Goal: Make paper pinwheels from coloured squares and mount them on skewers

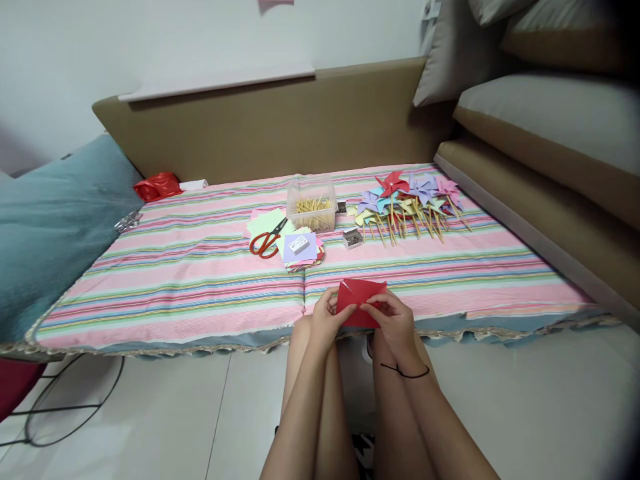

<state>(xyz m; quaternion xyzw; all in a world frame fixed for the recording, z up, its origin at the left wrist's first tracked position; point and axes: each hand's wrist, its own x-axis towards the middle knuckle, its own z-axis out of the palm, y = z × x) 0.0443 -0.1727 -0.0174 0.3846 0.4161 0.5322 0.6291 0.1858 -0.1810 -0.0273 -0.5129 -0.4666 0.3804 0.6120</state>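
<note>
A red paper square with slits cut in from its corners is held up over the knees. My left hand grips its left side, thumb on the front face. On the right side, my right hand pinches the paper near its middle; both thumb tips almost meet there. Whatever small thing may lie between the right fingertips is too small to tell. Beyond the hands, a small open box of metal pins sits on the striped cloth.
Red-handled scissors lie on coloured paper sheets, near a small white box. Behind stands a clear plastic tub of wooden sticks. Finished paper pinwheels are heaped at right. A red plastic bag rests at far left.
</note>
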